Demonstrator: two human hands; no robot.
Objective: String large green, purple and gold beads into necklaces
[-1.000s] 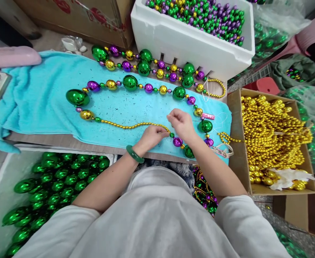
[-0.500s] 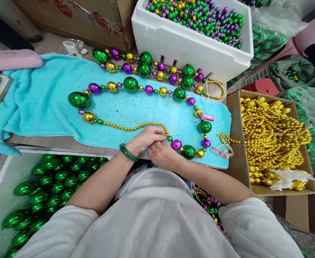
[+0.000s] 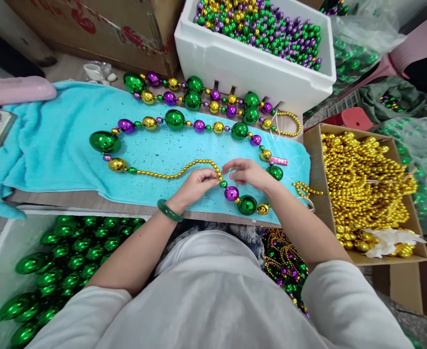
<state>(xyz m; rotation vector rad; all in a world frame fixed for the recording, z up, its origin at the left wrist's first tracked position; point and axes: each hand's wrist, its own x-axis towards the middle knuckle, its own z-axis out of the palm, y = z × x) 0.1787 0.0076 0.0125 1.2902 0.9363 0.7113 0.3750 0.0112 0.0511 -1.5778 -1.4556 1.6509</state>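
Observation:
A long bead necklace (image 3: 174, 119) of green, purple and gold balls lies in a loop on a turquoise towel (image 3: 53, 135). My left hand (image 3: 195, 186), with a green bangle at the wrist, pinches the end of the necklace's thin gold bead strand (image 3: 179, 172). My right hand (image 3: 248, 173) is just to its right, fingers pinched together at the join beside a small green bead and a purple ball (image 3: 231, 193); what it pinches is too fine to make out. A second finished necklace (image 3: 195, 94) lies farther back.
A white foam box (image 3: 250, 63) of small mixed beads stands at the back. A cardboard box (image 3: 313, 160) of gold bead strands is at the right. A tray of large green balls (image 3: 71, 252) sits at lower left. More necklaces (image 3: 282, 261) hang below the table edge.
My right hand rose from below the left hand to the right of the join. The near end of the necklace shifted slightly left and toward me.

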